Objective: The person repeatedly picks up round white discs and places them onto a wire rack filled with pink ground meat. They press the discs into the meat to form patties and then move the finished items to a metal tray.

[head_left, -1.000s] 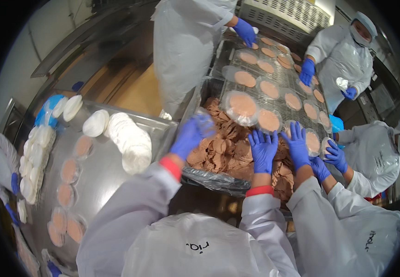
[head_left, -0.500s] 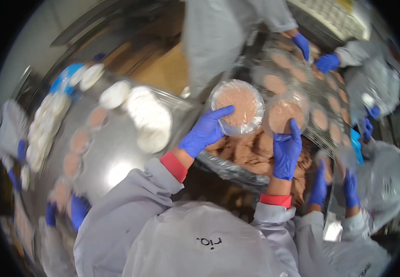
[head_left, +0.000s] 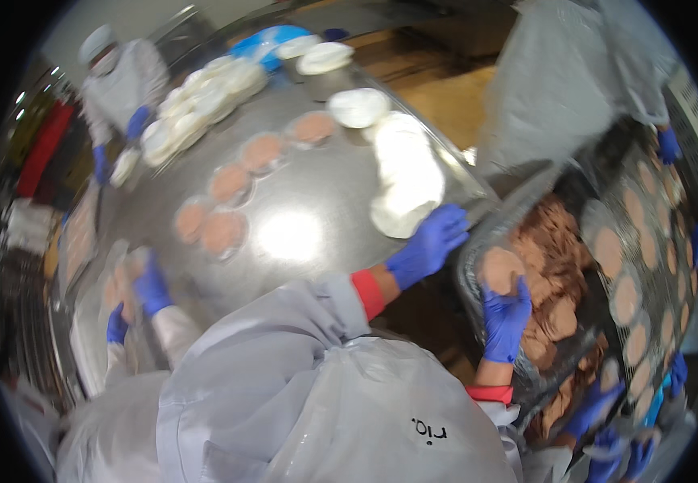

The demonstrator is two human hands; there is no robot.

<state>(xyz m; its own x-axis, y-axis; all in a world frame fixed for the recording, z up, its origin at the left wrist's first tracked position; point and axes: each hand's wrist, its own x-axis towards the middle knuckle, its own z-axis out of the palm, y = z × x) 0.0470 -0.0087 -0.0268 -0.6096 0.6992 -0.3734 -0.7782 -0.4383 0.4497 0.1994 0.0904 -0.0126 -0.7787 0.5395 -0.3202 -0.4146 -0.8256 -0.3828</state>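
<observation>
Steel table (head_left: 329,173) alongside, left fingers (head_left: 448,217), now emptied, sit apart (right fingers (head_left: 520,287) clamp a patty (head_left: 500,264))

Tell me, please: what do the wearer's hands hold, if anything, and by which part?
The right hand holds a pinkish patty by its near edge. The left hand, beside the white disc stack, appears empty.

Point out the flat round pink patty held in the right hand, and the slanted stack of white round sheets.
Flat round pink patty (head_left: 500,266): head view, on its face.
Slanted stack of white round sheets (head_left: 407,173): head view, mid-stack.
</observation>
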